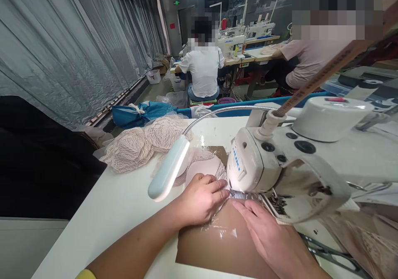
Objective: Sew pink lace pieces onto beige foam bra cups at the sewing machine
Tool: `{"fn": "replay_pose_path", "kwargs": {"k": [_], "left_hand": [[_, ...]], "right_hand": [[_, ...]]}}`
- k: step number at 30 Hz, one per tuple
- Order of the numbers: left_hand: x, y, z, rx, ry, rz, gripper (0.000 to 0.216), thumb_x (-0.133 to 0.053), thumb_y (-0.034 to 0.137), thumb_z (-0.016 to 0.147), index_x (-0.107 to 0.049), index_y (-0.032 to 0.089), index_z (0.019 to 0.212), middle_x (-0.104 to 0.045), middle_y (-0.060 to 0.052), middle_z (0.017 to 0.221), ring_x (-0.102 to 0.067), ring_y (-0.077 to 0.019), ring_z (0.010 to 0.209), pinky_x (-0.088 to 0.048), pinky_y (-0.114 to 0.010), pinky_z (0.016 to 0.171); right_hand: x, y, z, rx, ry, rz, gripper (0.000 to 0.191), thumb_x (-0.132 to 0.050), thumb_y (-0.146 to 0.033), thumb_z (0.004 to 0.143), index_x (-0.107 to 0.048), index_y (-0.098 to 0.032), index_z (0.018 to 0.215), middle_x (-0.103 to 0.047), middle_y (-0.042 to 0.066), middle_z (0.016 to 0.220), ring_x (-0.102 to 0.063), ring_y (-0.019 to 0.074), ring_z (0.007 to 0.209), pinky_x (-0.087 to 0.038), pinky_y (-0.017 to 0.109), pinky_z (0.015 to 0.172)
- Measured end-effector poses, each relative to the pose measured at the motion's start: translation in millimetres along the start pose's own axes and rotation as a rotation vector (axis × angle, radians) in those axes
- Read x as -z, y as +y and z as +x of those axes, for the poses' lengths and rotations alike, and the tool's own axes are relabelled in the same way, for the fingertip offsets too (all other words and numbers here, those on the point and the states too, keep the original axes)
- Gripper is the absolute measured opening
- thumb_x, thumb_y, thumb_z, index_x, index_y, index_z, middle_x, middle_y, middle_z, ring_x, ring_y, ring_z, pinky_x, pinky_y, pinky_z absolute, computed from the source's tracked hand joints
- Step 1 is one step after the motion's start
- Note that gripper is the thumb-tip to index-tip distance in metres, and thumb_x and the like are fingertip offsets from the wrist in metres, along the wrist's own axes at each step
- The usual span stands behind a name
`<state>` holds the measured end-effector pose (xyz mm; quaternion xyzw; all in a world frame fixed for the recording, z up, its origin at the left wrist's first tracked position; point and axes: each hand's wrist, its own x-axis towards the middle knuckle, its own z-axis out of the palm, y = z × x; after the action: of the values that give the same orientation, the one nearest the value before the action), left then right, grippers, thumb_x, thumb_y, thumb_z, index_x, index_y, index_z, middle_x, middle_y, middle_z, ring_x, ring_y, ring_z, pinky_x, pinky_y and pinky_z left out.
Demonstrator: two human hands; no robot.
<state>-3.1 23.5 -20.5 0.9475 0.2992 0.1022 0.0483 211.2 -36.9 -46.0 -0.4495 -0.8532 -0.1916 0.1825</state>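
Close to the needle area of a white sewing machine (248,158), my left hand (200,198) has its fingers curled and pressed onto a strip of beige lace (221,171). Smooth, pale cup-shaped fabric (203,167) lies just beyond that hand. My right hand (267,233) rests with outstretched fingers at the right of the needle area, index fingertip beside the lace edge. Under both hands is a brown, shiny sheet (214,246) on the table. The machine head and my fingers hide the needle and the exact stitching point.
A lamp (169,169) on a bent metal neck hangs left of the machine. Lace piles (133,148) sit on the white table (124,208). Black scissors (332,254) lie right of my right hand, near more beige lace (363,237). Two people sit at machines ahead.
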Motion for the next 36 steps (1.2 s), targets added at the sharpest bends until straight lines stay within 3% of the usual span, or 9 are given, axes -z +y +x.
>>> {"fn": "replay_pose_path", "kwargs": {"k": [14,22,28,33,36], "left_hand": [[10.2,4.3,-0.1,-0.001,-0.036,0.098,0.026,-0.047,0.023,0.091,-0.054,0.017,0.115,-0.059,-0.010,0.115,-0.050,-0.0255,0.107,-0.036,-0.038,0.083],[12.0,4.4,0.8,0.003,-0.047,0.113,0.022,-0.043,0.023,0.092,-0.054,0.016,0.110,-0.059,-0.010,0.116,-0.049,-0.0251,0.107,-0.037,-0.038,0.082],[20.8,13.0,-0.9,0.147,-0.114,0.151,0.030,-0.044,0.033,0.093,-0.053,0.015,0.115,-0.056,-0.012,0.119,-0.050,-0.0282,0.105,-0.044,-0.039,0.078],[38.1,27.5,-6.7,0.218,-0.265,0.090,0.039,-0.050,0.048,0.088,-0.060,0.014,0.103,-0.061,-0.011,0.099,-0.055,-0.0267,0.087,-0.047,-0.035,0.066],[41.5,33.0,-9.7,0.182,-0.280,0.034,0.037,-0.052,0.049,0.086,-0.062,0.014,0.092,-0.061,-0.009,0.090,-0.056,-0.0241,0.082,-0.047,-0.032,0.066]], "right_hand": [[-3.7,0.6,-7.7,-0.059,-0.066,0.135,0.045,-0.036,-0.008,0.086,-0.069,-0.022,0.113,-0.071,0.011,0.110,-0.070,0.0202,0.076,-0.054,0.031,0.061],[-6.8,2.3,-10.9,-0.058,-0.071,0.141,0.044,-0.036,-0.009,0.088,-0.068,-0.021,0.116,-0.072,0.012,0.106,-0.071,0.0180,0.074,-0.052,0.024,0.050],[-6.9,3.7,-8.9,-0.065,-0.051,0.154,0.042,-0.035,-0.012,0.089,-0.070,-0.020,0.111,-0.074,0.013,0.098,-0.071,0.0191,0.074,-0.053,0.025,0.050],[0.2,8.2,-5.2,-0.065,-0.018,0.157,0.041,-0.034,-0.012,0.089,-0.069,-0.019,0.109,-0.074,0.011,0.101,-0.072,0.0194,0.080,-0.058,0.026,0.060],[6.5,9.1,-0.5,-0.058,-0.023,0.167,0.039,-0.034,-0.012,0.089,-0.069,-0.020,0.105,-0.075,0.008,0.094,-0.072,0.0194,0.080,-0.058,0.027,0.063]]}}
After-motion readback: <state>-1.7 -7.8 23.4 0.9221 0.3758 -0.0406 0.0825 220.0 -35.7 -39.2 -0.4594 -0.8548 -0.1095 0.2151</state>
